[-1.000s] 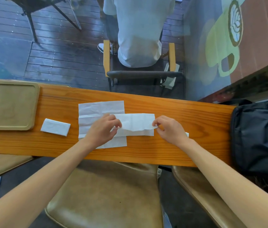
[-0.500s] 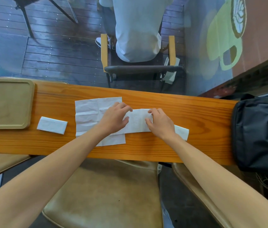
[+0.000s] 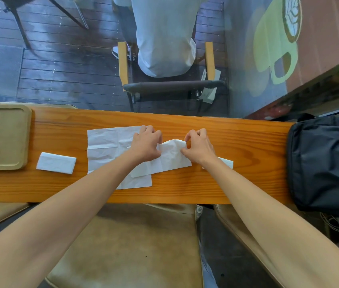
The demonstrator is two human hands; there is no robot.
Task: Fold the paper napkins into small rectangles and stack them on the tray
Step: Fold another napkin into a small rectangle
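A white paper napkin (image 3: 169,157), folded into a long strip, lies in the middle of the wooden counter (image 3: 247,146). My left hand (image 3: 145,145) presses its left part down. My right hand (image 3: 199,147) pinches its right end and lifts it into a hump. An unfolded napkin (image 3: 106,148) lies flat under the strip and my left hand. A small folded napkin rectangle (image 3: 56,163) rests on the counter beside the olive tray (image 3: 2,138), which holds nothing visible. Another white piece (image 3: 226,162) shows from under my right wrist.
A black bag (image 3: 326,163) sits at the counter's right end. Tan stools (image 3: 127,246) stand below the near edge. Beyond the counter, through glass, a person in light clothes sits on a wooden chair (image 3: 172,86) on a dark deck.
Both hands pressed the strip flat half a second ago. Now my right hand has pinched its right end and raised it, bowing the paper toward my left hand.
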